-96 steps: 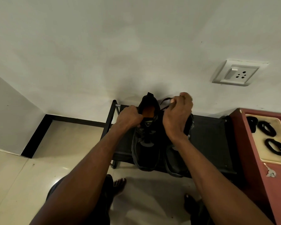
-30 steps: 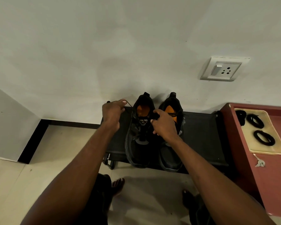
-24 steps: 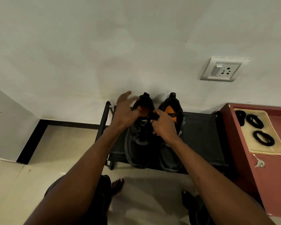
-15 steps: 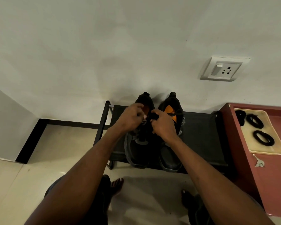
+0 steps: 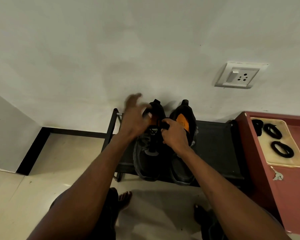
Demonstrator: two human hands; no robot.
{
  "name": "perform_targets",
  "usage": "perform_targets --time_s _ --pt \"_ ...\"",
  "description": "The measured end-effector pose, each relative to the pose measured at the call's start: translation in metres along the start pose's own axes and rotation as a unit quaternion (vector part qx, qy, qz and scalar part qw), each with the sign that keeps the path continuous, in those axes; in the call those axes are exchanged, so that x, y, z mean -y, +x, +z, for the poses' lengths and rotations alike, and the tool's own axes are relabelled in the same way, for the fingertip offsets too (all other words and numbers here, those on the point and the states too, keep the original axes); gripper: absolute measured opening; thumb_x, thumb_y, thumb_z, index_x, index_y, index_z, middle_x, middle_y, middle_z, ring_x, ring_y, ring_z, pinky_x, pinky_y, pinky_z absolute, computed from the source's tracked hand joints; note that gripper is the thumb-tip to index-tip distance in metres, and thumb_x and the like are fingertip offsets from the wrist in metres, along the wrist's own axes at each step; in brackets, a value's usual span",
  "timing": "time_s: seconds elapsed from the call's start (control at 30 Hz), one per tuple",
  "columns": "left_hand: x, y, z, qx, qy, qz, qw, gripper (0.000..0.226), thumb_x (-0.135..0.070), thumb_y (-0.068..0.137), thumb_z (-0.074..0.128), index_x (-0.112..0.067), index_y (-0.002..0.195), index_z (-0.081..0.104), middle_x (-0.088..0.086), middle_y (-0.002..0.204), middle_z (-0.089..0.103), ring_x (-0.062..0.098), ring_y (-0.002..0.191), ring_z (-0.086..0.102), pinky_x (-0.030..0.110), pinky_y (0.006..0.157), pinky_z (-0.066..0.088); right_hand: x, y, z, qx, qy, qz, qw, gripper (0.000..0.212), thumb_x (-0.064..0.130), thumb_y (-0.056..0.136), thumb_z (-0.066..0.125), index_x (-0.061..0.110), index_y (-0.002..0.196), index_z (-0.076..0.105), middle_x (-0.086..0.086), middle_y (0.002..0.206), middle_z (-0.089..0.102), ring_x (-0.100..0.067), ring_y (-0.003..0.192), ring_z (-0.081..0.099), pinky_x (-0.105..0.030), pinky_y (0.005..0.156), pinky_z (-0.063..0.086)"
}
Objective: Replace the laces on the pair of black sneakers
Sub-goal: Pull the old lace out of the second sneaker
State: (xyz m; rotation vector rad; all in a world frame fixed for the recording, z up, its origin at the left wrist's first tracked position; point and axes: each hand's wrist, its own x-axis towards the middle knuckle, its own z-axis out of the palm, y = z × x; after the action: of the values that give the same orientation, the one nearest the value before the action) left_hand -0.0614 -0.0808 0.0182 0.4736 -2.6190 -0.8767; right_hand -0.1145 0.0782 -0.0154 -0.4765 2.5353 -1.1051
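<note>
Left hand lifted off, fingers spread; right hand pinching lace on left sneaker. Risk: pinch slipping, lace loosening.

- Standing side by side on one low black rack: two black sneakers with orange insoles.
- Lying on one beige tray: three coiled black laces.
- Reaching in: two bare hands.
- Showing on the wall: one white socket plate.

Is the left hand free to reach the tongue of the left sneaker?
Probably yes. The left hand, blurred with fingers spread, holds nothing and hovers over the left sneaker; the right hand grips the lace beside it, crowding slightly.
</note>
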Motion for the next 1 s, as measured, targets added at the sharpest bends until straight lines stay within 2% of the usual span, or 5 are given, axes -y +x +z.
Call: perform_targets --time_s 0.23,0.5,0.6,0.73,1.0 --pt "0.005 -0.004 0.019 0.243 0.122 0.07 0.96 0.021 -0.021 0.094 0.063 -0.009 0.105 0.076 0.007 0.15 0.042 0.03 0.144 0.023 0.039 0.116 0.026 0.0 0.0 0.0 -0.002 -0.006 0.002 1.0 0.048 0.01 0.09 0.054 0.024 0.136 0.056 -0.001 0.1 0.07 -0.018 0.065 0.069 -0.045 0.064 0.061" --pt "0.003 0.008 -0.031 -0.324 -0.125 -0.155 0.925 0.024 -0.01 0.094 0.061 -0.004 0.117 0.061 0.013 0.136 0.044 0.022 0.127 0.046 0.013 0.103 0.035 0.0 -0.001 0.0 0.001 -0.005 0.002 1.0 0.038 0.011 0.093 0.053 0.019 0.129 0.063 -0.004 0.096 0.071 -0.023 0.072 0.069 -0.048 0.07 0.06" --pt "0.016 0.002 -0.024 -0.166 -0.037 -0.203 0.964 0.044 -0.02 0.092 0.064 -0.006 0.132 0.053 0.013 0.138 0.049 0.027 0.131 0.044 0.027 0.104 0.035 0.004 -0.001 0.001 0.001 -0.032 -0.011 0.999 0.02 0.012 0.094 0.053 0.012 0.104 0.071 -0.004 0.082 0.069 -0.024 0.067 0.066 -0.048 0.066 0.059" --pt "0.0 -0.006 -0.006 0.082 0.062 -0.207 0.973 0.049 -0.054 0.088 0.064 -0.01 0.068 0.058 0.005 0.067 0.059 0.027 0.073 0.063 0.03 0.061 0.04 0.01 -0.006 0.002 -0.015 -0.099 -0.051 0.994 0.018 0.027 0.094 0.055 0.02 0.102 0.071 0.002 0.082 0.068 -0.017 0.068 0.062 -0.036 0.062 0.054" --pt "-0.005 -0.008 -0.005 0.166 0.086 -0.237 0.953 0.03 -0.02 0.087 0.064 -0.009 0.064 0.047 0.005 0.069 0.055 0.029 0.075 0.061 0.031 0.062 0.043 0.012 -0.01 -0.001 -0.001 -0.13 -0.043 0.991 0.015 0.017 0.089 0.055 0.015 0.099 0.066 -0.002 0.08 0.064 -0.022 0.069 0.06 -0.04 0.064 0.054"
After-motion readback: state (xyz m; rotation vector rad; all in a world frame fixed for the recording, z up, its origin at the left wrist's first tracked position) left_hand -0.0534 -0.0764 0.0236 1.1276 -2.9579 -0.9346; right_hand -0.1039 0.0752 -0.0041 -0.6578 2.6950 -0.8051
